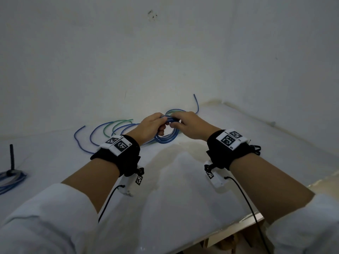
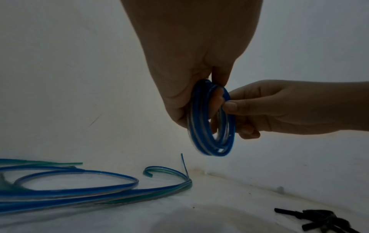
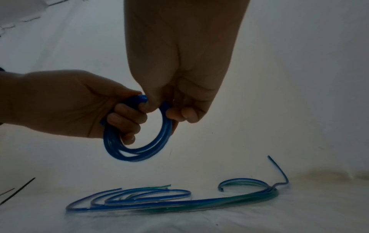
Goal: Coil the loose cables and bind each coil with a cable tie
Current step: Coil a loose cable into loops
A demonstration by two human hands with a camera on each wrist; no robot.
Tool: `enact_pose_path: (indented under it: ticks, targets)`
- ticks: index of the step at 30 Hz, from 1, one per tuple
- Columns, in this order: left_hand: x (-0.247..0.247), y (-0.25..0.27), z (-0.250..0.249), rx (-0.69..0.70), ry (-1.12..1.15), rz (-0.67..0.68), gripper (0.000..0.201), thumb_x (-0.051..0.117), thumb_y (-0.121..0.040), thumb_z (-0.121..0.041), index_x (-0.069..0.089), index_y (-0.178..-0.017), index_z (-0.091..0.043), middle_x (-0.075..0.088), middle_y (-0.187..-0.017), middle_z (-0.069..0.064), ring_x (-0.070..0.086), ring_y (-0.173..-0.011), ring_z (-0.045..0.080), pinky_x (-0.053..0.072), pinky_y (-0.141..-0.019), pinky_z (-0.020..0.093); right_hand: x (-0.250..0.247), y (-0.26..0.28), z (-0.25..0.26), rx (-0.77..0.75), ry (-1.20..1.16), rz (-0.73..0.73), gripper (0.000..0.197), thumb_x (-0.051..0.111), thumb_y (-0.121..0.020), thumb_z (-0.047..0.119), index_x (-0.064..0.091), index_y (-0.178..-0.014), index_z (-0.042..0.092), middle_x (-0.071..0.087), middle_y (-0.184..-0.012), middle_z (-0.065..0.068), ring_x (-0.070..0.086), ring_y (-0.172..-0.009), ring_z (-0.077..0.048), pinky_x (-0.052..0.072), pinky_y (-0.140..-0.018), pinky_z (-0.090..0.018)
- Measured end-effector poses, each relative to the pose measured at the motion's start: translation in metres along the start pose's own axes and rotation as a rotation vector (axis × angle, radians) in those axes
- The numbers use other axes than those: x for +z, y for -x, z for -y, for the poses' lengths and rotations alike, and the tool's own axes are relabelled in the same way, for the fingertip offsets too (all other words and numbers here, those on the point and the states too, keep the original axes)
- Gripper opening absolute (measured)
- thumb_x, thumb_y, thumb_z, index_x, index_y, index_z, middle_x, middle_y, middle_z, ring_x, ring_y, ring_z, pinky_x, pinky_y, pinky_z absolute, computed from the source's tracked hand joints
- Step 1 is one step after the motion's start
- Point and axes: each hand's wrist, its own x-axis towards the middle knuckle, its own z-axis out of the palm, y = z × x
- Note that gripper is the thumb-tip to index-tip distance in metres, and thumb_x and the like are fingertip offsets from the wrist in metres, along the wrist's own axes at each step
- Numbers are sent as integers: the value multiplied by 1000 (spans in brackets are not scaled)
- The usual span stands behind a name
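Observation:
A small coil of blue cable hangs above the white table, held upright between both hands. My left hand grips its left side with fingers curled through the ring. At the coil's top right, my right hand pinches it with thumb and fingers. Loose blue and green cables lie spread on the table behind and left of the hands. A bunch of black cable ties lies on the table to the right.
A bound blue coil with an upright black tie sits at the far left. White walls close off the back and right. The table's front edge drops off at the lower right.

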Motion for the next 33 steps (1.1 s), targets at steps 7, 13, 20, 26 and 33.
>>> enact_pose_path:
  ticks: [7, 13, 20, 26, 33]
  targets:
    - [33, -12, -13, 40, -83, 83, 32, 30, -102, -26, 48, -80, -12, 33, -60, 0, 32, -51, 11, 38, -56, 24, -19, 24, -10, 29, 4, -59, 14, 42, -95, 4, 55, -97, 6, 53, -86, -2, 46, -74, -13, 34, -62, -12]
    - [69, -22, -19, -29, 45, 208, 35, 28, -102, -21, 43, -73, -11, 37, -55, -2, 39, -41, 7, 46, -58, 27, -41, 49, -39, 102, 57, -48, 20, 43, -96, 12, 58, -101, 0, 62, -88, -7, 55, -78, -19, 41, -72, -29]
    - [99, -31, -20, 61, -101, 144, 35, 31, -102, -25, 42, -70, -13, 33, -59, -1, 34, -46, 9, 37, -55, 25, -85, 92, -69, 395, -195, 2, 33, 42, -97, 40, 61, -108, 16, 65, -96, 0, 61, -69, -13, 50, -62, -24]
    - [103, -29, -23, 83, -107, 98, 38, 31, -101, -28, 43, -68, -13, 34, -59, -1, 31, -52, 14, 34, -56, 27, -97, 121, -103, 571, 244, 380, 20, 60, -84, 5, 69, -94, 20, 66, -94, -6, 59, -71, -17, 51, -67, -26]
    - [100, -27, -20, 72, -163, 101, 39, 31, -100, -29, 45, -67, -15, 36, -58, -1, 34, -50, 15, 35, -59, 31, -82, 130, -116, 613, 397, 370, 32, 56, -87, 0, 59, -118, 9, 57, -92, -10, 56, -72, -22, 51, -67, -28]
